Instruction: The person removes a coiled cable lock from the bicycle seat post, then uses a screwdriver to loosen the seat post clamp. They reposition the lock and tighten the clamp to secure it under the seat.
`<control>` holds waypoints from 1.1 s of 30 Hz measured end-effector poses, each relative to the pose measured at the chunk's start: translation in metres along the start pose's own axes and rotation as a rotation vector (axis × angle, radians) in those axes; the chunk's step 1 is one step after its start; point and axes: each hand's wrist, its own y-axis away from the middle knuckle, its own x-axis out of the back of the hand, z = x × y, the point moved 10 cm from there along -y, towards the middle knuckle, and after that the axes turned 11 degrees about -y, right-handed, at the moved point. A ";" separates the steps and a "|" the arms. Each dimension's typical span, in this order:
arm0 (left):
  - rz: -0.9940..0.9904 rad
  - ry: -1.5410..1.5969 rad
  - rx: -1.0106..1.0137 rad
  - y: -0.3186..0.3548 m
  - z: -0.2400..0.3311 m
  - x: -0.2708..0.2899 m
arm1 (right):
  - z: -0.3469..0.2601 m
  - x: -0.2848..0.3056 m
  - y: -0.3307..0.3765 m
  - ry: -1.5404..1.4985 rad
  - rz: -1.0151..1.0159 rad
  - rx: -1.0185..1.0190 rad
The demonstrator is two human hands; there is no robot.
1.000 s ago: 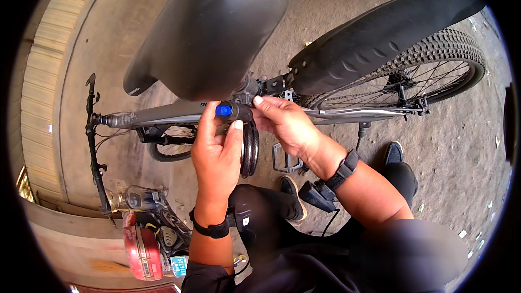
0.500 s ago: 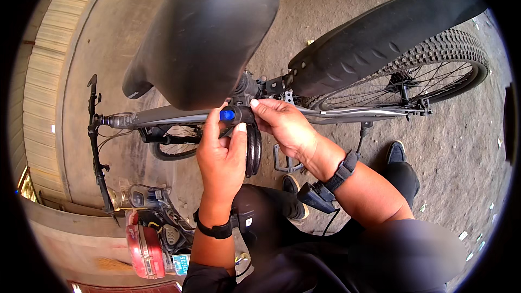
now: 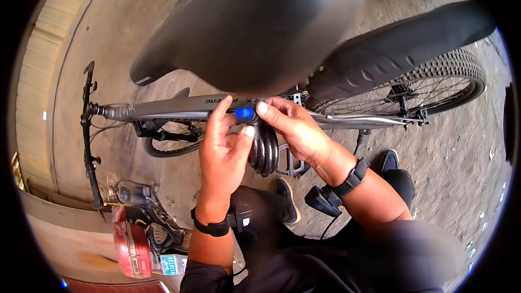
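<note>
A black coiled cable lock hangs below the bicycle saddle, beside the grey frame. Its head carries a blue end piece. My left hand pinches the lock head from the left, thumb under the blue piece and index finger raised beyond it. From the right my right hand grips the same head, its thumb on top and its other fingers curled partly out of sight. The saddle hides the seat post.
The rear wheel with its black mudguard extends right. Handlebars stand at far left. A motorbike with a red box is at lower left. A pedal sits near my right hand, above the dirt ground.
Both hands and the lock head appear slightly further right, and more of the coils shows. The saddle fills more of the view, shifted right. Both hands keep their hold.
</note>
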 end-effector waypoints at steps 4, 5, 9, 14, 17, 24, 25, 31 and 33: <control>0.014 0.091 0.070 -0.010 -0.032 0.021 | 0.001 -0.009 0.004 -0.018 0.011 -0.060; 0.031 0.068 0.109 -0.013 -0.040 0.019 | 0.002 -0.008 0.005 0.004 0.011 -0.068; 0.061 -0.053 0.031 -0.019 -0.047 0.008 | -0.005 -0.006 0.006 0.077 0.040 -0.008; 0.100 -0.091 -0.137 -0.022 -0.040 0.002 | -0.019 0.004 0.020 0.202 0.078 -0.032; 0.015 0.186 -0.092 -0.011 -0.051 -0.010 | -0.030 0.008 0.025 0.325 0.164 -0.054; -0.029 0.230 -0.232 -0.004 -0.027 -0.017 | -0.059 -0.010 0.026 0.955 0.270 0.285; -0.025 0.223 -0.221 -0.005 -0.028 -0.016 | -0.063 -0.020 0.028 1.118 0.238 0.392; -0.055 0.182 -0.214 -0.010 -0.027 -0.019 | -0.072 -0.022 0.020 1.154 0.087 0.396; -0.067 0.183 -0.208 -0.010 -0.031 -0.022 | -0.069 -0.022 0.019 1.136 0.007 0.328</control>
